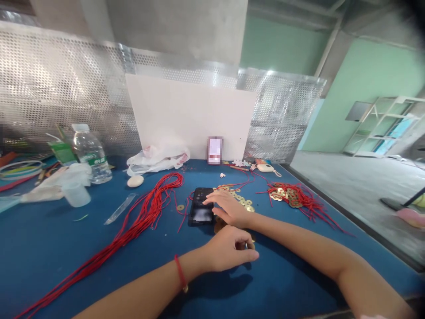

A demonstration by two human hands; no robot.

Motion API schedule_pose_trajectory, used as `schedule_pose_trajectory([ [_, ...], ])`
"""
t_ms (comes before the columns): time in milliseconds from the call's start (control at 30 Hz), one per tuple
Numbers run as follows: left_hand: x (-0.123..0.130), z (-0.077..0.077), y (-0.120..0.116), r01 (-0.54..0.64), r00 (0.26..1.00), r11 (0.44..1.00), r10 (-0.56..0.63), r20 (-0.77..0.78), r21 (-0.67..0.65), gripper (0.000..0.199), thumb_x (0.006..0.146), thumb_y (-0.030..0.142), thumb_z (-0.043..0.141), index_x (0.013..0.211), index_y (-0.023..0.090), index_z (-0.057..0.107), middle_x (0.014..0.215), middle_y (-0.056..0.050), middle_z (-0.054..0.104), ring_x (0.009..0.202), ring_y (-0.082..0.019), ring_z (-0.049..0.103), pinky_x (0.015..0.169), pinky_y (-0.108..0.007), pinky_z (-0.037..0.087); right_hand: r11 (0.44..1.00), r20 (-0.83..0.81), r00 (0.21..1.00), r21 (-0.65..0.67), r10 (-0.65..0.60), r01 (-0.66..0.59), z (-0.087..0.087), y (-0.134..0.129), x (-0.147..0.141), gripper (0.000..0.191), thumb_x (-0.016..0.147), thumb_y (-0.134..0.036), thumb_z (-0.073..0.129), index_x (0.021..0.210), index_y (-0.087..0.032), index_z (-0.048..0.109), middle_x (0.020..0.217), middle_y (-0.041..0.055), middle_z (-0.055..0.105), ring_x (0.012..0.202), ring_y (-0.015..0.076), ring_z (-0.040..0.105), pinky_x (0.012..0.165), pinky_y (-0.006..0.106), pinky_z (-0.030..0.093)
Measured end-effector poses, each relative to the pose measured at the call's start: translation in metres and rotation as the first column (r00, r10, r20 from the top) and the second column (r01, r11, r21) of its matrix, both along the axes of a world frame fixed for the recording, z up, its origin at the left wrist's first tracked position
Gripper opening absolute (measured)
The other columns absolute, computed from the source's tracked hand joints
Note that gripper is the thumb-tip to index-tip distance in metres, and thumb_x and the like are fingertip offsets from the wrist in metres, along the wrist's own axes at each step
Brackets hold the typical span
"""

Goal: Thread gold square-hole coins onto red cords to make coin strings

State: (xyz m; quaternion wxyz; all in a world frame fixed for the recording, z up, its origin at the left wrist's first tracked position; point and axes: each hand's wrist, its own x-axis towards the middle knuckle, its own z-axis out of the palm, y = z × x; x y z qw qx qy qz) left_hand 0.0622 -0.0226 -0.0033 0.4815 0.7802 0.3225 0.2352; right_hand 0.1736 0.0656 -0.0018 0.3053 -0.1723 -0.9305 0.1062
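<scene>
A black smartphone (201, 208) lies on the blue table with its screen lit. My right hand (230, 209) reaches across to its right edge, fingers stretched out over the screen. Closer to me, my left hand (229, 249), with a red cord bracelet (179, 272) on the wrist, is curled with thumb and fingers bent inward. A hint of gold shows at its fingertips, but I cannot make out what is there. Gold coins (247, 204) with holes spread behind and beneath my right hand, partly hidden by it. One loose coin (180, 207) rests left of the phone.
Long red cords (146, 212) stretch across the left side. Coins tied with red cord (292, 197) lie in a pile at right. A water bottle (91, 155), a plastic cup (76, 194) and a plastic bag (157, 160) stand farther back, near a propped-up phone (215, 149).
</scene>
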Motion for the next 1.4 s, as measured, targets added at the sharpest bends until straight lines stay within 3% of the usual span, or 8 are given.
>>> schedule_pose_trajectory([
  [500, -0.001, -0.001, -0.001, 0.014, 0.999, 1.0, -0.013, -0.044, 0.024, 0.024, 0.078, 0.038, 0.062, 0.076, 0.014, 0.066, 0.059, 0.003, 0.053, 0.053, -0.008, 0.042, 0.05, -0.02, 0.031, 0.998, 0.001, 0.998, -0.037, 0.06, -0.06, 0.003, 0.001, 0.002, 0.023, 0.092, -0.017, 0.042, 0.109, -0.021, 0.056, 0.113, 0.0075, 0.062, 0.11, 0.0187, 0.052, 0.101, 0.04, 0.037],
  [800, -0.002, -0.004, 0.0, 0.026, 0.996, 0.998, -0.02, -0.083, 0.065, 0.027, 0.079, 0.041, 0.062, 0.081, 0.015, 0.068, 0.059, 0.002, 0.052, 0.053, -0.008, 0.042, 0.05, -0.019, 0.03, 0.961, 0.097, 0.957, -0.06, 0.273, -0.269, 0.008, -0.004, 0.005, 0.028, 0.095, -0.024, 0.038, 0.116, -0.023, 0.057, 0.119, 0.0069, 0.061, 0.117, 0.017, 0.049, 0.103, 0.037, 0.034],
  [933, -0.002, -0.005, 0.003, 0.043, 0.996, 0.997, -0.038, -0.08, 0.061, 0.028, 0.079, 0.041, 0.062, 0.082, 0.014, 0.068, 0.059, 0.002, 0.053, 0.053, -0.008, 0.042, 0.049, -0.02, 0.03, 0.979, 0.106, 0.975, -0.083, 0.193, -0.185, 0.006, 0.0, 0.002, 0.023, 0.094, -0.022, 0.041, 0.109, -0.023, 0.058, 0.11, 0.004, 0.065, 0.108, 0.0164, 0.054, 0.101, 0.036, 0.035],
  [1033, -0.001, -0.004, 0.005, 0.044, 0.997, 0.997, -0.04, -0.062, 0.061, 0.027, 0.08, 0.04, 0.061, 0.082, 0.014, 0.067, 0.057, 0.003, 0.052, 0.051, -0.008, 0.041, 0.049, -0.02, 0.031, 0.995, 0.031, 0.997, -0.08, 0.065, -0.062, 0.002, 0.004, 0.001, 0.021, 0.092, -0.017, 0.041, 0.103, -0.022, 0.058, 0.104, 0.0041, 0.065, 0.102, 0.0171, 0.055, 0.098, 0.036, 0.037],
  [1133, -0.001, 0.0, 0.006, 0.036, 0.997, 0.989, -0.025, -0.074, 0.147, 0.025, 0.081, 0.038, 0.06, 0.08, 0.014, 0.067, 0.055, 0.003, 0.051, 0.05, -0.008, 0.041, 0.05, -0.02, 0.031, 0.993, -0.083, 0.997, -0.116, -0.006, -0.003, -0.001, 0.009, 0.002, 0.02, 0.09, -0.014, 0.041, 0.102, -0.021, 0.056, 0.101, 0.0039, 0.066, 0.098, 0.0173, 0.056, 0.095, 0.035, 0.038],
  [1267, -0.002, 0.011, 0.006, -0.052, 0.979, 0.911, 0.127, -0.157, 0.41, 0.018, 0.08, 0.033, 0.061, 0.077, 0.016, 0.066, 0.057, 0.002, 0.055, 0.053, -0.009, 0.046, 0.053, -0.021, 0.03, 0.966, -0.214, 0.968, -0.247, -0.132, 0.076, -0.004, 0.015, 0.003, 0.018, 0.089, -0.014, 0.039, 0.096, -0.02, 0.055, 0.096, 0.0028, 0.066, 0.093, 0.0169, 0.057, 0.09, 0.033, 0.04],
  [1333, -0.005, 0.02, 0.007, -0.135, 0.938, 0.826, 0.284, -0.197, 0.548, 0.017, 0.081, 0.031, 0.058, 0.076, 0.017, 0.064, 0.061, 0.0, 0.059, 0.056, -0.011, 0.049, 0.057, -0.023, 0.031, 0.948, -0.26, 0.947, -0.301, -0.187, 0.105, -0.005, 0.018, 0.005, 0.017, 0.088, -0.015, 0.039, 0.089, -0.02, 0.055, 0.091, 0.0027, 0.065, 0.089, 0.0165, 0.057, 0.087, 0.032, 0.041],
  [1400, -0.008, 0.03, 0.011, -0.242, 0.838, 0.708, 0.497, -0.224, 0.664, 0.017, 0.083, 0.03, 0.055, 0.075, 0.018, 0.063, 0.065, -0.002, 0.061, 0.06, -0.013, 0.053, 0.059, -0.024, 0.033, 0.937, -0.31, 0.922, -0.324, -0.233, 0.128, -0.007, 0.022, 0.007, 0.015, 0.087, -0.018, 0.04, 0.085, -0.02, 0.054, 0.088, 0.0024, 0.064, 0.086, 0.0166, 0.057, 0.084, 0.031, 0.041],
])
